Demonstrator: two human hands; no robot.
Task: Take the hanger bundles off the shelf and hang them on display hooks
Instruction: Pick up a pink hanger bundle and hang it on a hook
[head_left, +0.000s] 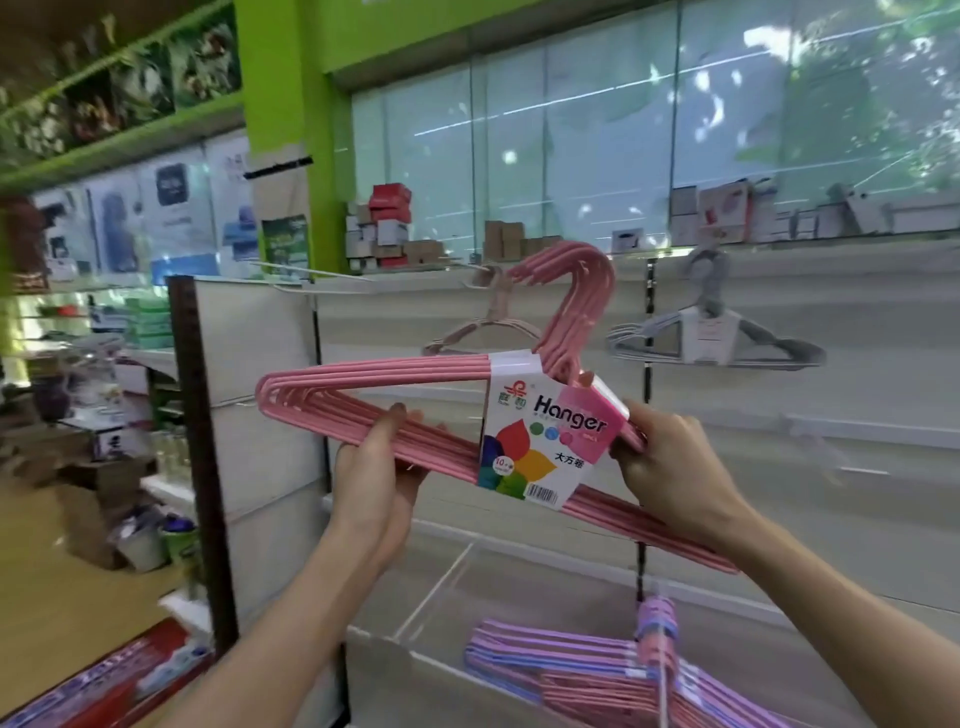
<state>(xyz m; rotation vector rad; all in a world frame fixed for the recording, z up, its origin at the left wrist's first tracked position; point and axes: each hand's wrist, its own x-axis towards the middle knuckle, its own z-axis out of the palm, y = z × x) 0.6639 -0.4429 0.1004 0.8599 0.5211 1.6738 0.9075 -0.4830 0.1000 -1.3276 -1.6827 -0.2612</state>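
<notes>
I hold a bundle of pink hangers (363, 384) with a "Hanger" paper label up in front of the white display wall. My left hand (376, 467) grips its lower bar from beneath, thumb on the front. My right hand (670, 467) grips the bundle just right of the label. Its hooks point up and to the left, close to a display hook (480, 273) that carries a pale pink bundle (483, 332). A grey bundle (717, 338) hangs further right. Purple and pink bundles (582, 670) lie on the shelf below.
A clear divider (441, 587) stands on the lower shelf. Small boxes (387, 228) line the ledge above the wall. A dark upright post (200, 441) ends the unit on the left, with cartons and bottles (130, 525) on the floor beyond.
</notes>
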